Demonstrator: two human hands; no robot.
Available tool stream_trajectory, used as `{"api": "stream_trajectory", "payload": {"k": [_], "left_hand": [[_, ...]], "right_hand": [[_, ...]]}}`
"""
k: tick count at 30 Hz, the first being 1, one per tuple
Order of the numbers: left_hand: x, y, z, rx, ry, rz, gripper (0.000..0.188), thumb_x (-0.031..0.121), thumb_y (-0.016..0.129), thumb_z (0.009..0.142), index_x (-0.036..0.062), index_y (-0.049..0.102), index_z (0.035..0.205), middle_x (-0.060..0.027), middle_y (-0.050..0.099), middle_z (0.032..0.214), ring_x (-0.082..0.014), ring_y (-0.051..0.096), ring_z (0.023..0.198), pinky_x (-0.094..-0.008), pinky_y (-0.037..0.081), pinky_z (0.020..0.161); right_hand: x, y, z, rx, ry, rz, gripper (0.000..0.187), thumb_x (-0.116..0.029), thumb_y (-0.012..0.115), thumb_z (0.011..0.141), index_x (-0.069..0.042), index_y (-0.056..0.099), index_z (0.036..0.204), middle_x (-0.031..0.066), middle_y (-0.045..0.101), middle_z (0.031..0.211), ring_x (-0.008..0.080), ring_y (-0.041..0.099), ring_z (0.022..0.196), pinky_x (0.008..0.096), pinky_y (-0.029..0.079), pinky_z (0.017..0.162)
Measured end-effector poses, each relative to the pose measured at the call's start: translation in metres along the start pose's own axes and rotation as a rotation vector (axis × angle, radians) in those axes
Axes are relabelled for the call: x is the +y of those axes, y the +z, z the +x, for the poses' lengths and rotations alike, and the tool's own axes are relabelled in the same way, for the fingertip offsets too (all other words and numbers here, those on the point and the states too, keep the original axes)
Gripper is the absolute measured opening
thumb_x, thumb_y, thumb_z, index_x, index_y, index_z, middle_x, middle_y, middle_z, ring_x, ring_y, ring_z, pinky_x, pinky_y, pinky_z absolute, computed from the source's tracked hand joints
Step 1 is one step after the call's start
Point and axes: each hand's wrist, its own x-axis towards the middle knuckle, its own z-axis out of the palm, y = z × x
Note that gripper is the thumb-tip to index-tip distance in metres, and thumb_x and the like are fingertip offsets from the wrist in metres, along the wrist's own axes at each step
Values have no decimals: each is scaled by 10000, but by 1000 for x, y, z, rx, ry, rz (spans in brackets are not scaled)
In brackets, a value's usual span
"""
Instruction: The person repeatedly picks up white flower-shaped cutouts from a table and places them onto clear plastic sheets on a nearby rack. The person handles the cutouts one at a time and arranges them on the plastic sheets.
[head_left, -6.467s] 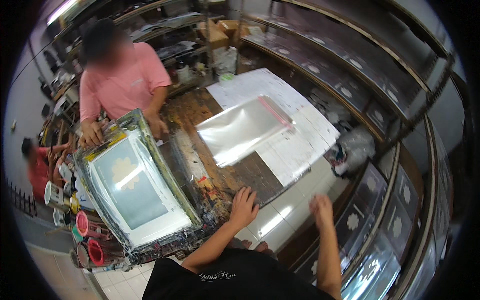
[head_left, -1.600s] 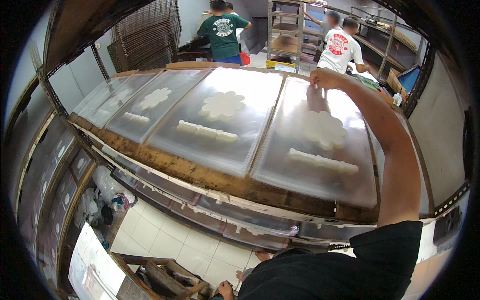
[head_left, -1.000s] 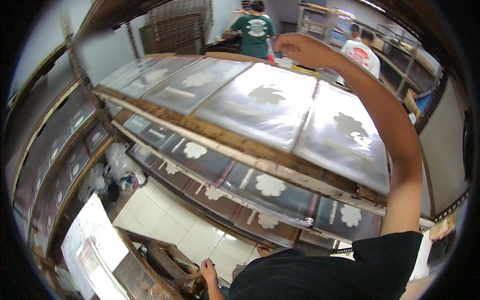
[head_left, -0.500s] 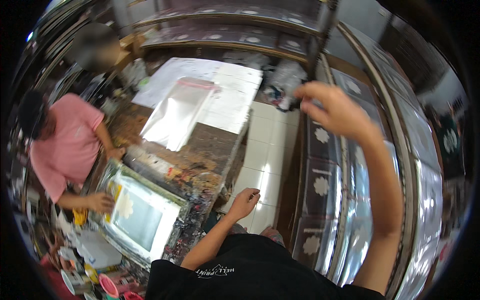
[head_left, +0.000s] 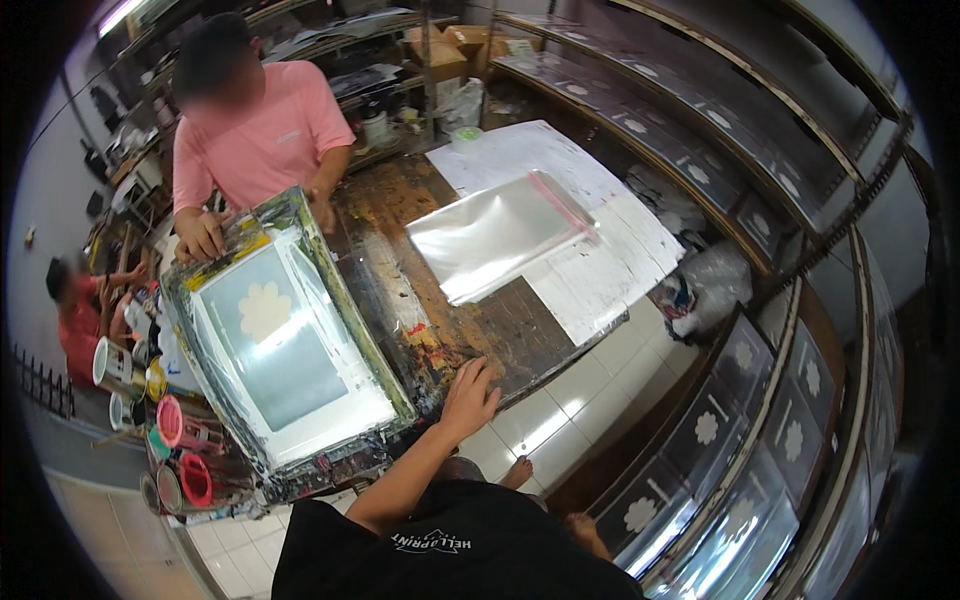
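My left hand [head_left: 472, 398] is at the near edge of the paint-stained work table [head_left: 440, 335], palm down, its fingers loosely bent and apart with nothing in them. Beyond it lies a stack of clear plastic bags [head_left: 490, 240] with a pink strip at one end. To its left, a screen printing frame [head_left: 290, 330] with a pale flower shape is tilted up. A co-worker's hand [head_left: 200, 236] grips its far edge. Beside my body at the right, my right hand [head_left: 587, 535] seems to hang low, its fingers not distinguishable.
White sheets [head_left: 615, 265] lie under and beyond the bags. Drying racks [head_left: 690, 430] with printed flower bags line the right and back. A co-worker in a pink shirt [head_left: 265, 140] stands across the table. Ink tubs [head_left: 185, 425] crowd the left.
My view has swung left toward the table. My right hand, raised by the racks before, has dropped low. The printing frame's far edge has been lifted, and my left hand is now at the table edge.
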Motion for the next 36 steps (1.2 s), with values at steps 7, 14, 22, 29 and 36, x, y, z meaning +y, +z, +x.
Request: {"api": "stream_trajectory", "payload": {"k": [7,14,22,29,36], "left_hand": [[-1,34,4,-44,-24,322,593,310,615,917,12,484,1413,-224,355,1543,-371,256,1474,-494,161,1224],[2,37,6,22,-62,253,525,285,620,928,15,541,1371,-199,417,1513,-354,322,1447,-484,211,1210],[67,20,32,211,-144,-84,421,141,668,885,-6,593,1273,-190,529,1378,-376,498,1275,-443,410,1067],[68,19,126,407,145,360,606,128,739,800,-20,510,1341,-215,516,1343,-405,472,1245,-514,375,1053],[4,104,168,167,150,523,466,179,721,832,22,593,1251,-149,577,1240,-324,514,1164,-480,378,984]], "right_hand": [[-14,-81,-4,37,-30,-11,176,-178,663,921,-10,697,960,117,693,841,209,659,694,365,520,585],[-102,-140,113,103,-131,-114,267,-171,606,951,24,618,1134,112,672,836,186,663,677,333,523,569],[-189,-90,109,28,-370,-153,224,-169,604,980,18,648,1095,112,682,919,195,681,789,323,562,694],[-70,-86,129,21,-334,-322,189,-136,601,957,15,625,1069,105,680,923,193,682,792,329,551,696],[-38,-120,73,124,-20,3,256,-213,650,942,-5,660,1091,105,703,908,185,687,783,337,561,714]]}}
